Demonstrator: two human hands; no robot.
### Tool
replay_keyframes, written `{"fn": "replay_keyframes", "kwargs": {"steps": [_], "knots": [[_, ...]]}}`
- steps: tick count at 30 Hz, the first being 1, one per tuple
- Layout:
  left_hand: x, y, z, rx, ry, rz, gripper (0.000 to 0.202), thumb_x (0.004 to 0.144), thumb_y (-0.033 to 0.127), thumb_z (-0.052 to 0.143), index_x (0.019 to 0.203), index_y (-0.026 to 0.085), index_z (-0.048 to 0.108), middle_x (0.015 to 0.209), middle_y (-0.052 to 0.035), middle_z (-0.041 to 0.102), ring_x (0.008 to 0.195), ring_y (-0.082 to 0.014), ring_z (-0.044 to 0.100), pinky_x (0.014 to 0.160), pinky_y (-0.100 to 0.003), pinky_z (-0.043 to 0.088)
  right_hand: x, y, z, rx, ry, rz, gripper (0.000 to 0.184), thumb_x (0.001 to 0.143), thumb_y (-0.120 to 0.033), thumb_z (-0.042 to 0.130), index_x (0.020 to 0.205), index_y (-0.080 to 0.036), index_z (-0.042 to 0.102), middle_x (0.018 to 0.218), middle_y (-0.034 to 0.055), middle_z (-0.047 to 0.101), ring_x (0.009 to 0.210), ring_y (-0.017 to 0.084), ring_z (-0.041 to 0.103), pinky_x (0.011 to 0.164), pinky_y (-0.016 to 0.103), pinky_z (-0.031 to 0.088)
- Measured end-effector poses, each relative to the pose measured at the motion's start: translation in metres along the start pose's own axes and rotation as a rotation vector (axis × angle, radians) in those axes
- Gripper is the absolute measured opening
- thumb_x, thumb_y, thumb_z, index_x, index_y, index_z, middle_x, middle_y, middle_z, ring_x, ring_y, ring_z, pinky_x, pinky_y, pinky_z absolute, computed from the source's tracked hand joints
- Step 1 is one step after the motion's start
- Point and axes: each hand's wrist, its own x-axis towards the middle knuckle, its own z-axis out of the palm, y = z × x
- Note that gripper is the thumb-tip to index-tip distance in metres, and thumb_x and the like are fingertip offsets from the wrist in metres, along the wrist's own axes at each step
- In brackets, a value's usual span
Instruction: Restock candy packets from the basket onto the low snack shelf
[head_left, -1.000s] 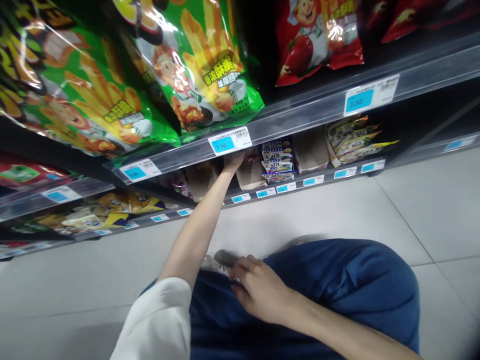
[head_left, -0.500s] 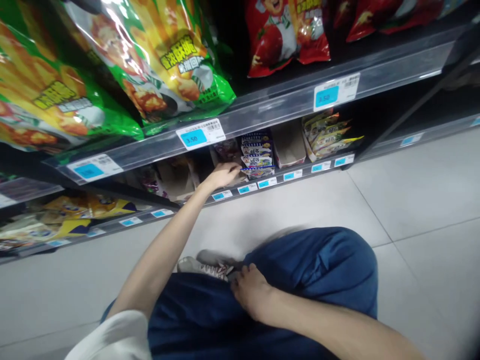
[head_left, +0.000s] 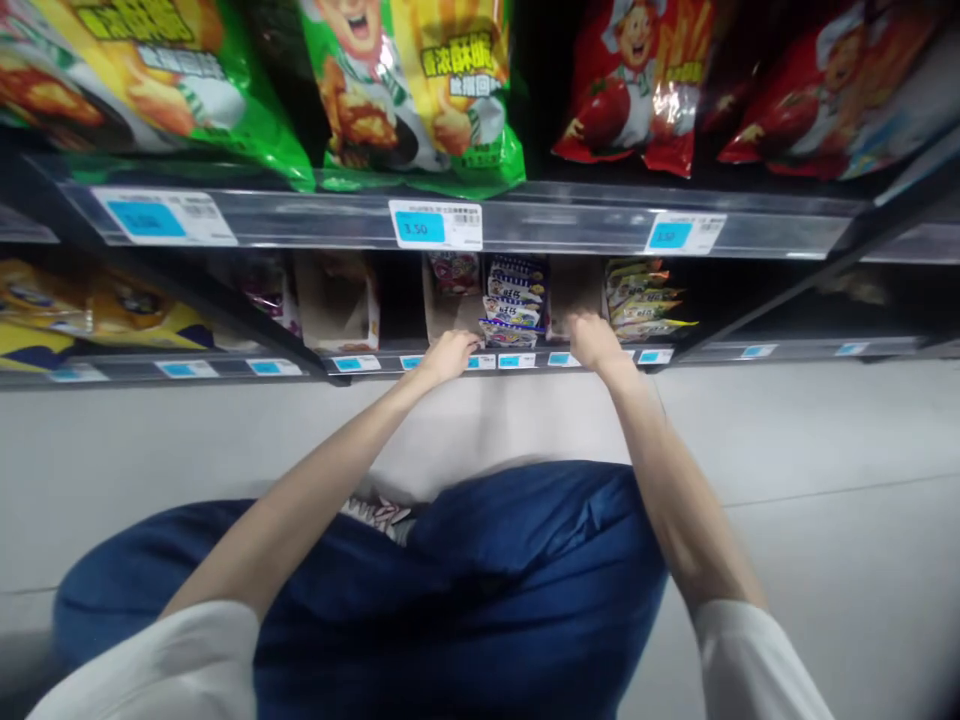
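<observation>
On the bottom shelf, my left hand (head_left: 452,354) is at the front of a carton (head_left: 442,315) with dark red packets (head_left: 455,270) at its back. Its fingers are curled, their tips beside the left edge of a row of blue-and-white snack packets (head_left: 514,298); what they grip is hidden. My right hand (head_left: 595,340) is closed at the front of the carton (head_left: 574,290) just right of that row, its fingertips blurred and partly hidden. Beyond it stand yellow-green packets (head_left: 643,300).
Above, a shelf with a clear plastic edge (head_left: 540,228) holds green chip bags (head_left: 420,100) and red chip bags (head_left: 637,90). Price labels (head_left: 517,361) line the lower shelf edge. My bent legs in blue trousers (head_left: 465,570) are below, on pale floor tiles (head_left: 825,440).
My right hand has gone from my lap up to the carton right of the blue-and-white packets. My left hand stays by that row's left side. The view has turned and levelled.
</observation>
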Motion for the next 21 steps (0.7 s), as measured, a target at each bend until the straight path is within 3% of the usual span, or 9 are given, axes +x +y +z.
{"fn": "replay_keyframes", "kwargs": {"steps": [3,6,11,17,21], "knots": [[-0.001,-0.001,0.003,-0.023,0.022,0.018,0.034,0.097,0.022,0.043,0.116,0.018,0.071,0.121,-0.0082,0.07,0.117,-0.0225,0.063,0.107,-0.034,0.047,0.022,0.014,0.033,-0.011,-0.026,-0.016,0.041,0.093,-0.007,0.039,0.125,-0.01,0.065,0.123,0.0197,0.065,0.118,0.031,0.057,0.101,0.042,0.043],[-0.001,-0.001,0.007,-0.051,0.058,0.049,0.034,0.097,0.023,0.042,0.113,0.018,0.072,0.118,-0.008,0.071,0.115,-0.0224,0.063,0.104,-0.034,0.048,0.023,0.023,0.046,-0.007,-0.052,-0.042,0.043,0.092,-0.008,0.041,0.123,-0.016,0.069,0.125,0.0163,0.066,0.118,0.031,0.059,0.101,0.042,0.043],[0.006,0.004,0.017,-0.055,0.082,0.12,0.034,0.097,0.022,0.042,0.109,0.017,0.073,0.114,-0.0087,0.072,0.111,-0.0232,0.062,0.104,-0.036,0.047,0.015,0.029,0.045,0.02,-0.102,-0.092,0.055,0.082,0.0,0.047,0.128,-0.022,0.069,0.129,0.0116,0.066,0.121,0.028,0.059,0.104,0.037,0.042],[0.006,0.009,0.021,0.023,0.086,0.135,0.038,0.093,0.014,0.04,0.115,0.016,0.071,0.117,-0.0104,0.07,0.112,-0.0249,0.059,0.101,-0.039,0.048,0.014,0.02,0.044,0.033,-0.099,-0.101,0.057,0.084,0.001,0.043,0.132,-0.019,0.066,0.135,0.0118,0.063,0.131,0.028,0.052,0.109,0.041,0.038],[0.003,0.01,0.02,0.045,0.093,0.132,0.042,0.088,0.008,0.04,0.117,0.016,0.069,0.12,-0.0102,0.069,0.116,-0.0243,0.058,0.103,-0.039,0.047,0.016,0.019,0.043,0.035,-0.106,-0.078,0.054,0.085,0.0,0.045,0.131,-0.02,0.067,0.132,0.0138,0.064,0.127,0.029,0.055,0.108,0.042,0.04]]}}
